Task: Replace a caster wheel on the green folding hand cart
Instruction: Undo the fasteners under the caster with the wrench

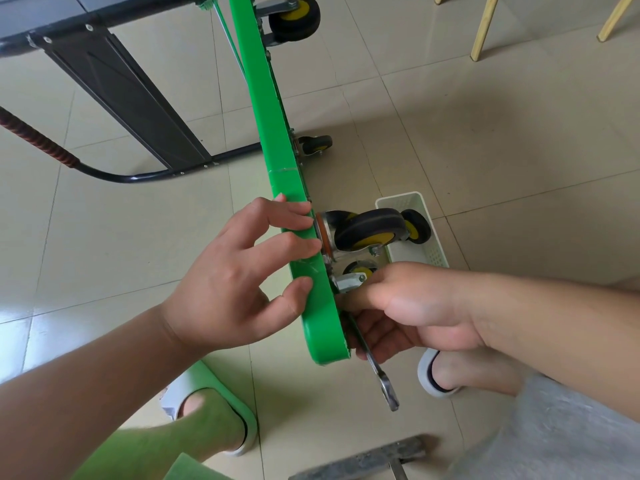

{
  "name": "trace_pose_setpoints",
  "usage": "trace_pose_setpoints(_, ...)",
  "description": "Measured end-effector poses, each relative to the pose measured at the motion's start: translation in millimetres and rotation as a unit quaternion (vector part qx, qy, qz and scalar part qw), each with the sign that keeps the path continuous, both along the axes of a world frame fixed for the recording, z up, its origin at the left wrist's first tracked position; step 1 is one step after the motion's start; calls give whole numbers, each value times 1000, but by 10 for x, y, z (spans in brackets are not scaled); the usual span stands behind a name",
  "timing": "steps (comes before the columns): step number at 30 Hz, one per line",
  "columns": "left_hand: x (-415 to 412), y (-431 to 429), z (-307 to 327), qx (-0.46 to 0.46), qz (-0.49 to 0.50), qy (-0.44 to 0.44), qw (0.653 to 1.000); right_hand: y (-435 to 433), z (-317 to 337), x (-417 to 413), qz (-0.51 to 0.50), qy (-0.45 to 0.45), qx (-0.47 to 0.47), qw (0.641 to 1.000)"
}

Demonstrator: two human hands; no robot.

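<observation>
The green hand cart (270,140) stands on its edge, its platform rim running from top centre down to the middle. My left hand (242,282) rests on the rim's near end, fingertips laid over the green edge. A caster wheel (370,230), black with a yellow hub, sticks out to the right just beyond those fingers. My right hand (408,313) reaches in from the right under the platform and grips a metal wrench (379,372), whose free end points down towards the floor. The wrench's working end is hidden behind the rim.
A white plastic basket (422,233) with a spare wheel (417,226) sits on the tiled floor behind the caster. Two more casters (294,19) (317,145) show further along the cart. Its black folded handle (114,171) lies left. My slippered feet (214,407) are below; wooden chair legs (485,29) stand top right.
</observation>
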State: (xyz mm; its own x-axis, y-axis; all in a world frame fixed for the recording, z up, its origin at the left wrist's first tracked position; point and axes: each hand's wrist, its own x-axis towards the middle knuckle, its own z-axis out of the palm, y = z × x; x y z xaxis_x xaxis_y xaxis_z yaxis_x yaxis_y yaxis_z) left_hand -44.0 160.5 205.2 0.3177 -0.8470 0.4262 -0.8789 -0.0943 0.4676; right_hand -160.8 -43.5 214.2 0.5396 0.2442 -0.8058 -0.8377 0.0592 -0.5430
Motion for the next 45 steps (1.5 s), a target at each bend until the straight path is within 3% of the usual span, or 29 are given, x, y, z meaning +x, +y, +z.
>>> trace_pose_setpoints(8, -1, 8, -2, -1, 0, 2, 1000, -24, -213, -27, 30, -15, -11, 999)
trace_pose_setpoints(11, -6, 7, 2, -2, -4, 12, 1000, -35, -346, -80, 69, -62, -75, 993)
trace_pose_setpoints(18, -10, 2, 4, -2, -3, 15, 1000, -151, -800, -11, 183, -219, -293, 913)
trace_pose_setpoints(23, -13, 6, 3, 0, -3, 16, 1000, -190, -907, 41, 176, -334, -343, 860)
trace_pose_setpoints(27, -10, 3, -1, -1, -4, 15, 1000, -301, -1050, 60, 235, -363, -377, 819)
trace_pose_setpoints(33, 0, 5, 0, 3, -2, 2, 1000, -501, -1316, 31, 342, -316, -426, 776)
trace_pose_setpoints(42, 5, 2, 9, 9, -4, -10, 1000, -979, -1803, 185, 368, -64, -545, 751)
trace_pose_setpoints(45, 13, -3, 0, 7, -6, -4, 1000, -1093, -1961, 183, 389, -19, -558, 733)
